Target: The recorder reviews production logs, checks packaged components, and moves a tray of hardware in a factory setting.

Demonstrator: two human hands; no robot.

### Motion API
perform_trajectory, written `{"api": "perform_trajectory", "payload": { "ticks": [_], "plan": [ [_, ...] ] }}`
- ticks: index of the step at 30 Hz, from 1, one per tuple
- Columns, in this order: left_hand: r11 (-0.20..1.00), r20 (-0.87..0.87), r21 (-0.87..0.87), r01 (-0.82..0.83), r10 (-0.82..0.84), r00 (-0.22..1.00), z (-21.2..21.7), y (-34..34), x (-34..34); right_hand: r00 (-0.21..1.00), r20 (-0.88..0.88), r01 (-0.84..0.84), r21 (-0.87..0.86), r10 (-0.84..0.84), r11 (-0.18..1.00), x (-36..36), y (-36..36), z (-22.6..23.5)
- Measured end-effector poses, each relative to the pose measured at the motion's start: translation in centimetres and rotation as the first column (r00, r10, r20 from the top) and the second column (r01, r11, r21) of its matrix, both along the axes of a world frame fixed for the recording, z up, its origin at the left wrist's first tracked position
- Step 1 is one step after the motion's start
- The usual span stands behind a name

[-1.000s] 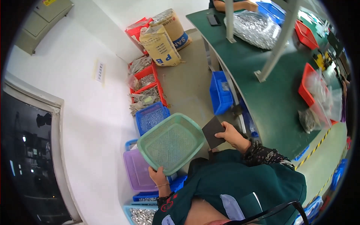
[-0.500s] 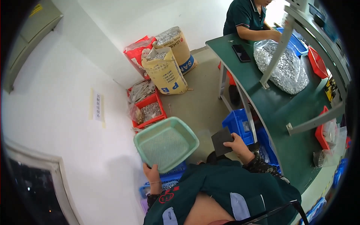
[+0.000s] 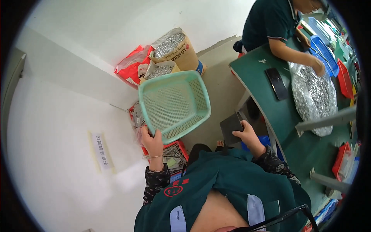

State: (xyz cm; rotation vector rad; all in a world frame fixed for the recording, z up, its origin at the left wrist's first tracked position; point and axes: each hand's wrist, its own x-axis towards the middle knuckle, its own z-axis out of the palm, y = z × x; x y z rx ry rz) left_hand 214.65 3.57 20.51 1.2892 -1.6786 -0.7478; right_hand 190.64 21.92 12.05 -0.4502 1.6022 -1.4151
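Note:
A pale green plastic mesh basket point(image 3: 168, 100) hangs in the air, tilted, with nothing in it. My left hand point(image 3: 153, 145) grips its near left rim, thumb on the inner side. My right hand point(image 3: 249, 136) pinches a flat dark grey rectangular plate point(image 3: 231, 127) by its edge, thumb on top. The plate is held apart from the basket, to the right of it. Behind the basket stand paper sacks filled with small shiny metal parts point(image 3: 170, 45), partly hidden by its far rim.
A red sack point(image 3: 133, 65) leans by the wall. Red bins with metal pieces point(image 3: 174, 156) sit low beneath the basket. On the right, a green-topped table point(image 3: 266, 110) carries a phone point(image 3: 276, 83) and a bag of metal parts point(image 3: 313, 100). A co-worker point(image 3: 270, 27) reaches over it.
I have moved forward toward the sacks, and the basket now covers part of them. Both hands keep their hold. The co-worker's hand has shifted over the bag's far end.

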Motion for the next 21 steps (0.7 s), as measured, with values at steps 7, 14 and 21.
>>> {"api": "perform_trajectory", "payload": {
  "ticks": [7, 14, 21],
  "plan": [
    [0.981, 0.218, -0.069, 0.183, -0.165, 0.962, -1.1, -13.9, -6.0, 0.983, -0.164, 0.075, -0.028, -0.078, 0.997, -3.1, -10.8, -0.6],
    [0.82, -0.151, -0.017, 0.572, -0.568, 0.809, 2.8, -25.9, -11.9, 0.887, -0.346, 0.366, 0.123, -0.306, 0.922, -3.2, -12.3, 0.2],
    [0.41, -0.687, 0.094, 0.907, -0.632, 0.357, 5.1, -22.7, -22.2, 0.739, -0.368, 0.662, 0.237, -0.565, 0.711, 0.6, -7.2, 0.0]
  ]
}}
